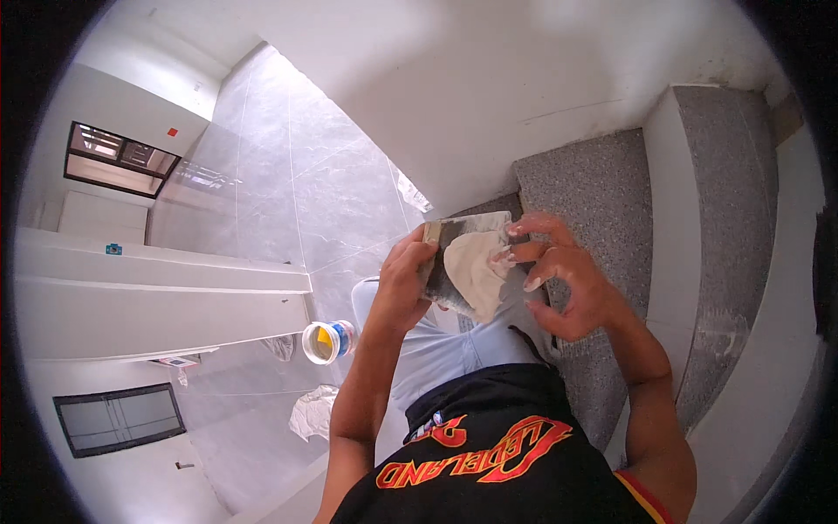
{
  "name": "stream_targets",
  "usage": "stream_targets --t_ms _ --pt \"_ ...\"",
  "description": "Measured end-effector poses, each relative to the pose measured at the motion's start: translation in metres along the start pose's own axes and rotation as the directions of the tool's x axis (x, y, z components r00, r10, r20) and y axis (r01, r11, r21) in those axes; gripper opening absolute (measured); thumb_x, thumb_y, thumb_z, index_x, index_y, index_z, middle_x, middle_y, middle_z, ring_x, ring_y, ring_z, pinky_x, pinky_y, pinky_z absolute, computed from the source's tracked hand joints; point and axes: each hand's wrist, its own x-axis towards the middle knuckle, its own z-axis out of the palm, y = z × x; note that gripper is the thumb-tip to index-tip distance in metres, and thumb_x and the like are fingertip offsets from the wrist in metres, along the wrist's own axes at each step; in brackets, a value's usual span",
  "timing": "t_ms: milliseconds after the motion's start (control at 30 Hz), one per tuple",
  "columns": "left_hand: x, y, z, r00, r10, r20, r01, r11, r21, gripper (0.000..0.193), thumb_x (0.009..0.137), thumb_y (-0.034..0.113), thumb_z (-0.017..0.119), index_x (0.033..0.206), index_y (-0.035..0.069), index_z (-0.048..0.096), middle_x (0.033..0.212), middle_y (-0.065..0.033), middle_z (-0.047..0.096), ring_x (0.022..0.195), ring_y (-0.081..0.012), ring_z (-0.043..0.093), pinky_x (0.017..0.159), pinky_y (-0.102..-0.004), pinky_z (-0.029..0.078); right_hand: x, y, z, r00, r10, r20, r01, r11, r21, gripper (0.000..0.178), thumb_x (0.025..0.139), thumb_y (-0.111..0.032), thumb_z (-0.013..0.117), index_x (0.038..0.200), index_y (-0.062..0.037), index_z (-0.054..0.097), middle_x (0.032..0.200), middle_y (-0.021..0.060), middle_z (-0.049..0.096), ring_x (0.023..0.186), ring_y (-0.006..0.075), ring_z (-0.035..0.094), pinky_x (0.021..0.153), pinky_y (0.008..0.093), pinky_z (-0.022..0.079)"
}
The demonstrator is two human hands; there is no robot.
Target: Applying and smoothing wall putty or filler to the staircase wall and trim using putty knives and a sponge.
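Observation:
In front of my lap, my left hand [403, 278] grips the left edge of a flat rectangular plate [447, 231], its fingers partly hidden behind it. A thick mound of off-white paste [471, 266], like putty, is spread over the plate's middle and right side. My right hand [572, 284] is at the plate's right edge, fingers bent and apart. Its fingertips, smeared with white, touch the paste and the plate's upper right corner. No tool shows in the right hand.
Grey speckled stone steps [594, 196] rise at the right beside a white wall [454, 96]. To my left, a white bucket [346, 335] with something yellow inside stands on the grey tiled floor [288, 166]. Crumpled white sheeting [312, 412] lies below it.

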Motion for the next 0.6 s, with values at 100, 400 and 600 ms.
stream_targets --t_ms 100,400,600 --pt "0.004 -0.004 0.002 0.997 0.035 -0.069 -0.039 0.998 -0.059 0.039 0.078 0.016 0.036 0.11 -0.002 0.047 0.087 -0.0087 0.056 0.064 -0.0146 0.058 0.047 -0.0282 0.049 -0.005 0.006 0.006 0.99 -0.043 -0.133 0.069 0.979 0.193 0.03 0.058 -0.001 0.058 0.084 -0.0098 0.047 0.112 0.0121 0.054 0.115 0.0333 0.037 0.096 0.0474 0.027" --pt "0.006 -0.007 0.006 0.998 -0.036 0.045 0.039 0.997 -0.073 0.039 0.08 0.019 0.038 0.112 -0.001 0.047 0.094 -0.0109 0.059 0.079 -0.0179 0.061 0.065 -0.0311 0.052 -0.011 0.002 -0.003 0.995 -0.073 -0.069 0.082 0.988 0.128 0.034 0.056 -0.001 0.057 0.088 -0.0102 0.047 0.115 0.0106 0.053 0.119 0.0317 0.032 0.098 0.0505 0.021" --pt "-0.004 0.0 0.012 0.995 -0.062 -0.08 0.056 0.996 -0.075 0.04 0.077 0.019 0.035 0.111 0.002 0.047 0.093 -0.009 0.056 0.073 -0.0156 0.058 0.051 -0.028 0.047 -0.001 -0.01 0.002 0.993 -0.027 0.112 0.077 0.88 -0.469 0.033 0.055 -0.004 0.056 0.086 -0.0096 0.048 0.12 0.0104 0.05 0.122 0.0323 0.029 0.1 0.0512 0.018"
